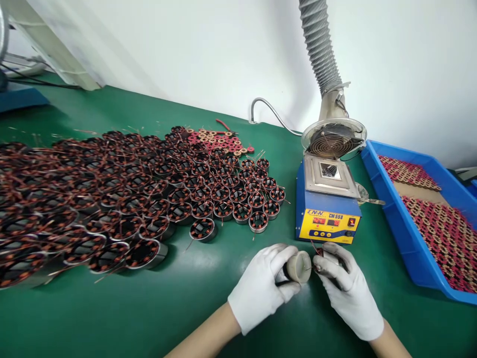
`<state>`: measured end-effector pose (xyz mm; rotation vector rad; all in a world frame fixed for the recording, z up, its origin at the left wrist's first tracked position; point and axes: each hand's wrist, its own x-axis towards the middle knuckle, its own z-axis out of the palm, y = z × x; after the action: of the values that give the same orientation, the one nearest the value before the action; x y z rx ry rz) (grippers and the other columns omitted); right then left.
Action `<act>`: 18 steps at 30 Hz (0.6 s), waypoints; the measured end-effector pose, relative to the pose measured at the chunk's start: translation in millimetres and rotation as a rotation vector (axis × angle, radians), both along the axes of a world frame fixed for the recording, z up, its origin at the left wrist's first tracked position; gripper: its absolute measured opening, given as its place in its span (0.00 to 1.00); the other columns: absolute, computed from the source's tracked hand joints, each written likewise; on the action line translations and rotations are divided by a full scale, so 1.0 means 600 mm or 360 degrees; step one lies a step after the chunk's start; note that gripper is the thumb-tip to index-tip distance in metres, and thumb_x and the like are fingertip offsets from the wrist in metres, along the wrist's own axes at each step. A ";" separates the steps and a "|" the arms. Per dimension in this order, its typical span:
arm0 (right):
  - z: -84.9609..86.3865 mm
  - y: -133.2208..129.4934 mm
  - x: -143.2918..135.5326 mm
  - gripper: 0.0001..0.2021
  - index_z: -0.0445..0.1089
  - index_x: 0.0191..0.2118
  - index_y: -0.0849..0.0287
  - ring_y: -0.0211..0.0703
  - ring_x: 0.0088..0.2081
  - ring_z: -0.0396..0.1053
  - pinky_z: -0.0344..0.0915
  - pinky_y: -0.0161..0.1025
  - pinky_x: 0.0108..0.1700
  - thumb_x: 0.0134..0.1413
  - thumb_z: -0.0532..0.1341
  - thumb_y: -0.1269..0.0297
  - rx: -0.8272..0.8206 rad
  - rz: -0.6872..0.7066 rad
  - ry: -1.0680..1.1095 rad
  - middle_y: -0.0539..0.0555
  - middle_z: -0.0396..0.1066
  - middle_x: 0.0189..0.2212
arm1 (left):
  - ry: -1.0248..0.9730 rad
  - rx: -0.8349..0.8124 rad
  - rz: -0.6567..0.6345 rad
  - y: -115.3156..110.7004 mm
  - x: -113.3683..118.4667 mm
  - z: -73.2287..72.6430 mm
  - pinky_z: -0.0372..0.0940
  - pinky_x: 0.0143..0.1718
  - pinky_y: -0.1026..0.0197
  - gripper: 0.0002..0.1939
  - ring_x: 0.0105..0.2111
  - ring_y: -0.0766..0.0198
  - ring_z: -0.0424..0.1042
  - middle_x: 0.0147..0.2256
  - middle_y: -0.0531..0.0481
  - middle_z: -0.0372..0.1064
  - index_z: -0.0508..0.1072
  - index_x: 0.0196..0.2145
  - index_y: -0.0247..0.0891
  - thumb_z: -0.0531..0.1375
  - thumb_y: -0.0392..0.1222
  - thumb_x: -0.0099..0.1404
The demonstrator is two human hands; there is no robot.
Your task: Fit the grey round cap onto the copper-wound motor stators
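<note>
Across the left of the green bench (112,318) lies a wide crowd of wound motor coils (122,194), packed side by side, with thin copper wire ends sticking up. Near the front edge, the gloved left hand (261,288) is curled around one round coil (299,266), gripping it on its side. Touching it from the other side, the gloved right hand (346,288) pinches the coil's loose wire ends (315,253) between thumb and fingertips. Just behind the hands stands a small blue solder pot (328,204) with a yellow front panel, under a grey ribbed fume hose (320,49). At the far right a blue tray (402,233) holds red and tan patterned pieces. I'd judge the wires are being gathered for tinning; the next move calls for a steady grip, keeping the leads straight and the glove tips away from the hot pot.
</note>
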<state>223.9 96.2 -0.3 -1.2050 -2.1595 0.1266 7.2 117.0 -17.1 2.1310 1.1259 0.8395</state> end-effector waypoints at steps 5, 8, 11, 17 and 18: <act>-0.007 0.006 -0.001 0.21 0.66 0.53 0.55 0.50 0.49 0.68 0.75 0.46 0.44 0.58 0.54 0.83 0.0119 0.0087 -0.0254 0.62 0.60 0.50 | -0.0007 0.0005 0.0003 -0.001 -0.002 0.000 0.68 0.51 0.45 0.36 0.49 0.49 0.71 0.47 0.43 0.73 0.64 0.51 0.40 0.71 0.33 0.46; -0.001 0.002 -0.004 0.22 0.67 0.52 0.55 0.52 0.48 0.68 0.76 0.47 0.43 0.57 0.54 0.84 0.0139 0.0117 -0.0305 0.62 0.60 0.49 | -0.0026 0.0034 0.0007 -0.002 -0.002 -0.003 0.68 0.51 0.45 0.36 0.48 0.50 0.72 0.47 0.43 0.73 0.64 0.52 0.41 0.71 0.33 0.46; 0.028 0.009 0.000 0.20 0.68 0.50 0.53 0.48 0.48 0.69 0.75 0.42 0.44 0.58 0.54 0.82 0.0116 0.0106 -0.0198 0.60 0.61 0.50 | -0.0029 0.0133 0.0041 -0.005 -0.002 -0.009 0.70 0.49 0.46 0.41 0.47 0.49 0.73 0.48 0.43 0.73 0.62 0.53 0.42 0.72 0.30 0.43; 0.140 0.126 0.061 0.15 0.69 0.47 0.48 0.49 0.52 0.69 0.72 0.44 0.49 0.55 0.64 0.72 0.0313 -0.0364 0.0258 0.57 0.66 0.52 | 0.0017 0.0267 0.0089 -0.002 -0.017 -0.041 0.71 0.51 0.54 0.50 0.47 0.49 0.74 0.51 0.45 0.72 0.59 0.58 0.46 0.74 0.33 0.39; 0.156 0.154 0.073 0.16 0.68 0.47 0.48 0.51 0.52 0.69 0.70 0.48 0.52 0.55 0.65 0.71 0.0370 -0.0400 0.0297 0.57 0.67 0.52 | 0.0025 0.0281 0.0073 0.000 -0.022 -0.047 0.70 0.51 0.55 0.49 0.48 0.49 0.74 0.52 0.46 0.72 0.58 0.59 0.47 0.74 0.36 0.42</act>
<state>267.4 188.4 93.1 -1.2620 -1.7915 -0.1133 -6.2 117.0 -45.2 2.2657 1.1499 0.9770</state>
